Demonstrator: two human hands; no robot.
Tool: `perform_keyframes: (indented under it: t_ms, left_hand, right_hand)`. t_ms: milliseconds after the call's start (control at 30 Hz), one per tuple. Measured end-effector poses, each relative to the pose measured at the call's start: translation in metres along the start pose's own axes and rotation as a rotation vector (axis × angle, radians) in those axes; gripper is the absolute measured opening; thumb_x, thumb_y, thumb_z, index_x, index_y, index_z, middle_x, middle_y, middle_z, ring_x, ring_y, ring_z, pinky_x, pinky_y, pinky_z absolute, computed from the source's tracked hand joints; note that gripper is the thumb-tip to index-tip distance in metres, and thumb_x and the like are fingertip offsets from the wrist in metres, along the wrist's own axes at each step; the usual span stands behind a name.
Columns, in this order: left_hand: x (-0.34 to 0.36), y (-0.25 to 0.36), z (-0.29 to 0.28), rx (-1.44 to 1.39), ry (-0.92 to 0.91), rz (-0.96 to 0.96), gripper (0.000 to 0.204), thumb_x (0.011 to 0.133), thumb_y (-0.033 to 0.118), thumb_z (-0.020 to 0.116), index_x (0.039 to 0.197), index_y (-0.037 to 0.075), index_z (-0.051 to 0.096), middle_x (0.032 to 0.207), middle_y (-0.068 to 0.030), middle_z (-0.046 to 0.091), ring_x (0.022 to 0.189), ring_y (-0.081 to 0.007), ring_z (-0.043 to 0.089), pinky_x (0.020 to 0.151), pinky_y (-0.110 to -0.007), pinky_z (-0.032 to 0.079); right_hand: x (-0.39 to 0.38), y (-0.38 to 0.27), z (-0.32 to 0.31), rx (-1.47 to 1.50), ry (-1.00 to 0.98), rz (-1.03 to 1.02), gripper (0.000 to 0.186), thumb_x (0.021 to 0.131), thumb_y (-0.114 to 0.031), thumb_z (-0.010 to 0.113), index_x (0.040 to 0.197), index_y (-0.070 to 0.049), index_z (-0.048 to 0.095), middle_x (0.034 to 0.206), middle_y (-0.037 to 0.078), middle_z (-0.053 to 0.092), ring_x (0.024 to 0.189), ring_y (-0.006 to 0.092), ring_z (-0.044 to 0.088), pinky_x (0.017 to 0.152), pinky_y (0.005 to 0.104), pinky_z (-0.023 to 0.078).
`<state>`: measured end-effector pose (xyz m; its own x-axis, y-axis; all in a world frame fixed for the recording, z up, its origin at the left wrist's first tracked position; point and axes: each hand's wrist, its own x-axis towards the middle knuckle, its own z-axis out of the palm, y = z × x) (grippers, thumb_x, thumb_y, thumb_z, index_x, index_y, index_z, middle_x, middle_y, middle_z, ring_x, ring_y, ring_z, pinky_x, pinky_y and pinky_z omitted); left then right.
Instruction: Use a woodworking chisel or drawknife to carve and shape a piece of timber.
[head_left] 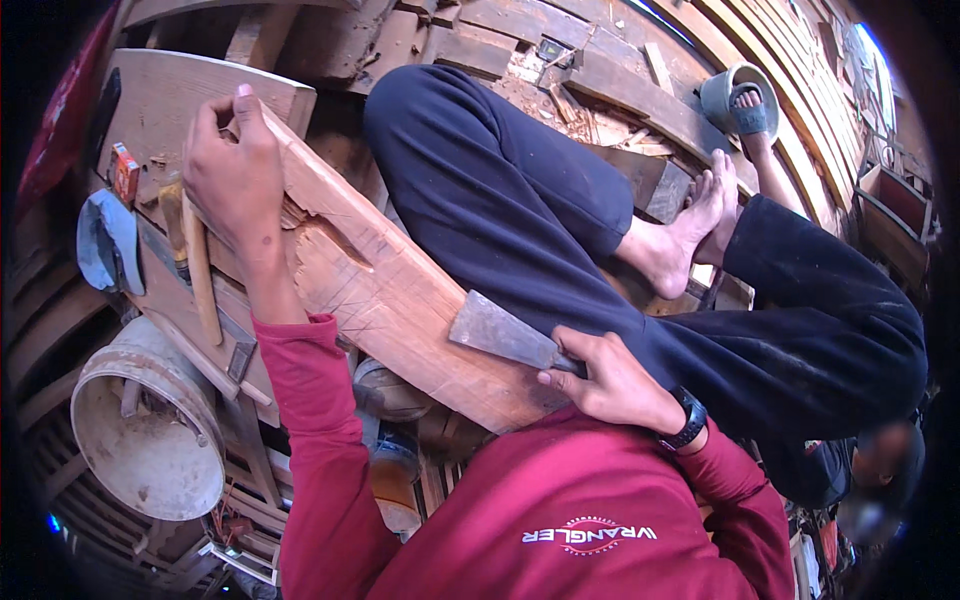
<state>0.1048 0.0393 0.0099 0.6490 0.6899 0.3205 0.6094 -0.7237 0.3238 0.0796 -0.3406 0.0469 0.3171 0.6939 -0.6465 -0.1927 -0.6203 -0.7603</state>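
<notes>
Rough planks [625,85] and wood shavings [600,132] surround a carved board [400,300] and the 2 hands beside it.
The board slants from the upper left down to the red sweatshirt [560,490], alongside legs in dark trousers [510,190]; a jagged hollow [335,238] and fine dark lines mark its face. The right hand [620,385] grips the handle of a flat metal scraper [495,328], its blade over the board's lower half; whether they touch, I cannot tell. The left hand [235,165], by the board's upper end, has curled fingers with a narrow gap at the tips; whether it holds anything, I cannot tell. Left of it lie 2 wooden-handled tools [203,275] and a small red box [125,172], with a whitish bucket [155,350] lower down.
</notes>
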Motion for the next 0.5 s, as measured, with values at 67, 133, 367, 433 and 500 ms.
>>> perform_keyframes:
  t_ms: [67, 133, 367, 433, 500]
  left_hand:
    - [0.0, 0.001, 0.0, 0.014, -0.025, -0.012, 0.043, 0.096, 0.046, 0.06, 0.1, 0.005, 0.073, 0.092, -0.0183, 0.072, 0.087, -0.0368, 0.068, 0.079, -0.045, 0.05]
    - [-0.002, 0.004, -0.001, 0.017, -0.018, -0.022, 0.04, 0.096, 0.04, 0.061, 0.095, 0.001, 0.07, 0.092, -0.0181, 0.07, 0.087, -0.0379, 0.065, 0.079, -0.046, 0.048]
    - [0.003, -0.003, 0.0, 0.033, -0.013, -0.06, 0.046, 0.093, 0.047, 0.06, 0.098, 0.003, 0.072, 0.095, -0.0207, 0.072, 0.094, -0.0412, 0.067, 0.084, -0.046, 0.05]
    - [0.006, -0.012, 0.003, 0.036, -0.056, -0.083, 0.054, 0.094, 0.06, 0.056, 0.104, 0.009, 0.072, 0.098, -0.0179, 0.073, 0.097, -0.0397, 0.067, 0.086, -0.044, 0.05]
    - [0.005, -0.012, 0.005, 0.051, -0.028, -0.079, 0.055, 0.093, 0.06, 0.057, 0.104, 0.009, 0.072, 0.099, -0.0176, 0.073, 0.097, -0.0397, 0.068, 0.086, -0.044, 0.05]
  right_hand:
    - [-0.007, 0.009, 0.008, 0.008, 0.022, 0.049, 0.025, 0.086, -0.015, 0.075, 0.084, 0.004, 0.058, 0.066, 0.024, 0.052, 0.057, 0.0408, 0.052, 0.057, 0.0436, 0.042]
    - [-0.012, 0.011, 0.015, -0.046, 0.078, 0.191, 0.022, 0.08, -0.011, 0.074, 0.074, 0.005, 0.06, 0.063, 0.025, 0.054, 0.053, 0.0387, 0.053, 0.056, 0.0424, 0.045]
    - [-0.031, 0.016, 0.03, -0.087, 0.084, 0.293, 0.019, 0.074, -0.006, 0.068, 0.065, 0.007, 0.057, 0.059, 0.024, 0.055, 0.048, 0.0271, 0.058, 0.056, 0.0405, 0.047]
    - [-0.029, 0.012, 0.033, -0.102, 0.108, 0.321, 0.021, 0.074, -0.007, 0.069, 0.065, 0.007, 0.056, 0.058, 0.026, 0.054, 0.048, 0.0298, 0.059, 0.056, 0.0407, 0.048]
    - [-0.021, 0.012, 0.04, -0.119, 0.112, 0.334, 0.022, 0.074, -0.008, 0.069, 0.066, 0.008, 0.056, 0.059, 0.026, 0.054, 0.048, 0.0301, 0.059, 0.056, 0.041, 0.048]
